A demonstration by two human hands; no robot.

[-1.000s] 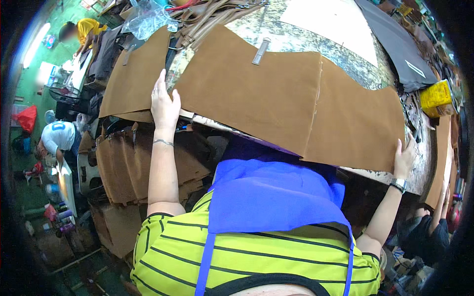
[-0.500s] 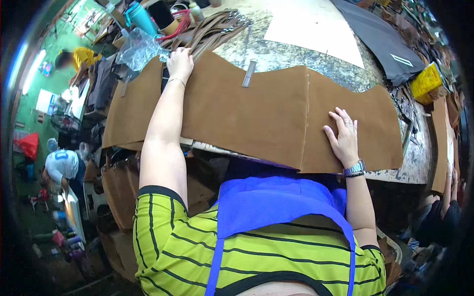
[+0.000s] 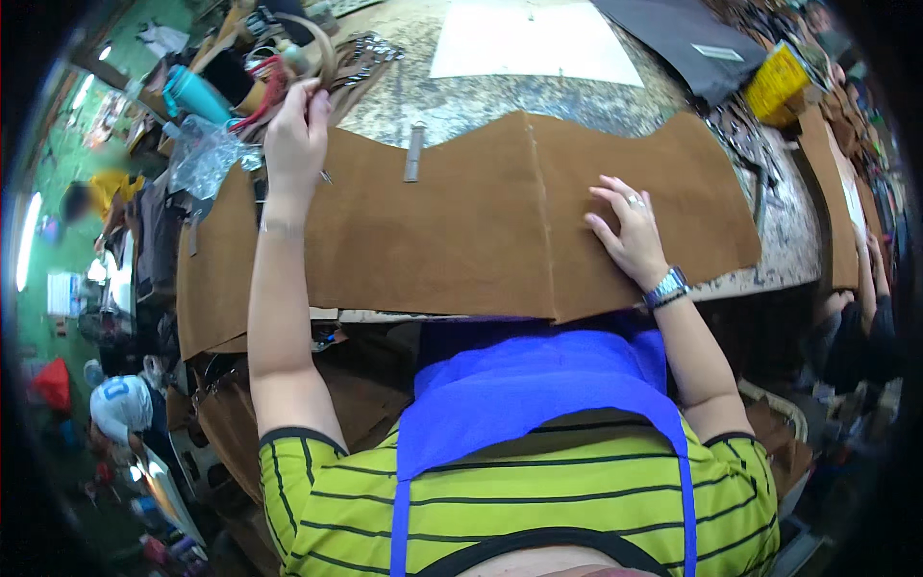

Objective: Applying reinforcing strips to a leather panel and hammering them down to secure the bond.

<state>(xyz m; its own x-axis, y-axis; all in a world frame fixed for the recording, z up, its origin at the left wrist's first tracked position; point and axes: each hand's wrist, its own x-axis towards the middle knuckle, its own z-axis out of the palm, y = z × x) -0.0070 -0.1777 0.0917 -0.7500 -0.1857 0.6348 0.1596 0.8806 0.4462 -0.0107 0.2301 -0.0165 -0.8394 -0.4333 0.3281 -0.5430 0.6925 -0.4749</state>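
Observation:
A wide brown panel (image 3: 433, 240), like leather or heavy fabric, spans the table's near edge, with a light seam line running down it right of the middle. My right hand (image 3: 630, 226) rests on its right part, fingers apart and holding nothing. Over the panel's upper left edge my left hand (image 3: 296, 144) is raised, its fingers pinched on a brown strap (image 3: 325, 48) that arcs up and away. More brown straps with metal ends (image 3: 370, 58) lie just beyond. A short grey tab (image 3: 414, 154) stands out at the panel's top edge, and another tab (image 3: 193, 236) is at the left.
Crumpled clear plastic (image 3: 207, 159), a turquoise bottle (image 3: 197, 94) and a red basket (image 3: 264, 91) crowd the table's left. White sheet (image 3: 534, 43), dark grey piece (image 3: 678, 43) and yellow tin (image 3: 777, 82) lie farther back. Other people work at both sides.
My left hand has lifted from the bundle with a strap now in its fingers. The view has shifted, so the table appears moved left. My right hand stays on the panel.

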